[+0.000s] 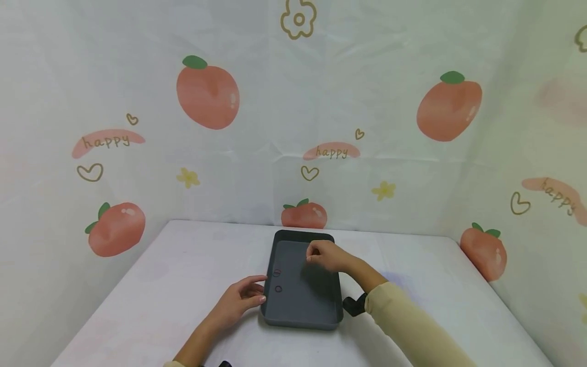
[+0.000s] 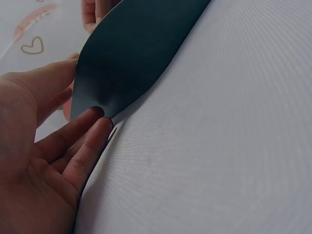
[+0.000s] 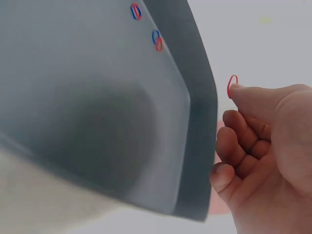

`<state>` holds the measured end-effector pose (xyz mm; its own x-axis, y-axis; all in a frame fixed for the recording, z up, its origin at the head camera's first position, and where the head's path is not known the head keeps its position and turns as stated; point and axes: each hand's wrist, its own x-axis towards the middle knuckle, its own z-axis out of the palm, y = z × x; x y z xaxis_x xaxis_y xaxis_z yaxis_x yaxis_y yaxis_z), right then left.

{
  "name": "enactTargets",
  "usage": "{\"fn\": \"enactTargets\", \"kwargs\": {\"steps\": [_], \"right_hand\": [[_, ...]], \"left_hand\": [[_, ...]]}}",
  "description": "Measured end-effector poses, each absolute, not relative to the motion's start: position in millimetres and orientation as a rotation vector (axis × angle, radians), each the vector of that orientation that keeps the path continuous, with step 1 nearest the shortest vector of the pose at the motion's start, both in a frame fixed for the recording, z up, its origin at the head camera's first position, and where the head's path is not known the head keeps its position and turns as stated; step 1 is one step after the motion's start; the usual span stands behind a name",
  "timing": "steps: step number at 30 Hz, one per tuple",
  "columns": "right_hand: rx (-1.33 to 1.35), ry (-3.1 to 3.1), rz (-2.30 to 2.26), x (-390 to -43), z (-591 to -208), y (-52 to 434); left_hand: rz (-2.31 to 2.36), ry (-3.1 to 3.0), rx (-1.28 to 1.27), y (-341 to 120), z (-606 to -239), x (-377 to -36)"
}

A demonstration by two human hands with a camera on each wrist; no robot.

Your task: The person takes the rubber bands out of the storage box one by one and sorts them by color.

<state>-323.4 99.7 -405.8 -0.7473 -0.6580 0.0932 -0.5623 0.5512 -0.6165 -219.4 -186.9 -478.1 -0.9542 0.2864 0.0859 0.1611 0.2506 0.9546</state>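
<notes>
A dark grey rectangular tray (image 1: 302, 323) stands lengthwise on the table. My left hand (image 1: 238, 300) is at its left side, fingertips touching the outer wall; in the left wrist view the fingers (image 2: 90, 146) lie fairly straight against that wall. Above the tray's far right part is my right hand (image 1: 327, 256). Its thumb and forefinger pinch a thin red ring (image 3: 229, 87), like a small rubber band, while the other fingers curl in. Along the tray's left inner edge lie small red and blue rings (image 3: 155, 37) in two overlapping groups.
A white cloth covers the table (image 1: 183, 265). Behind it and at both sides hangs a white printed curtain (image 1: 257, 122) with red fruit and "happy" lettering. A black wrist device (image 1: 354, 306) sits at the right sleeve, beside the tray's right wall.
</notes>
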Motion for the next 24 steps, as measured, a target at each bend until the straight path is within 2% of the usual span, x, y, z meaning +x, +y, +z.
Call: {"fn": "enactTargets", "kwargs": {"steps": [10, 24], "right_hand": [[-0.953, 2.708, -0.988, -328.0, -391.5, 122.1], [-0.757, 2.834, -1.025, -328.9, -413.8, 155.8]], "left_hand": [[1.814, 2.4, 0.459, -188.4, -479.3, -219.5], [1.759, 2.456, 0.443, -188.1, -481.8, -221.0]]}}
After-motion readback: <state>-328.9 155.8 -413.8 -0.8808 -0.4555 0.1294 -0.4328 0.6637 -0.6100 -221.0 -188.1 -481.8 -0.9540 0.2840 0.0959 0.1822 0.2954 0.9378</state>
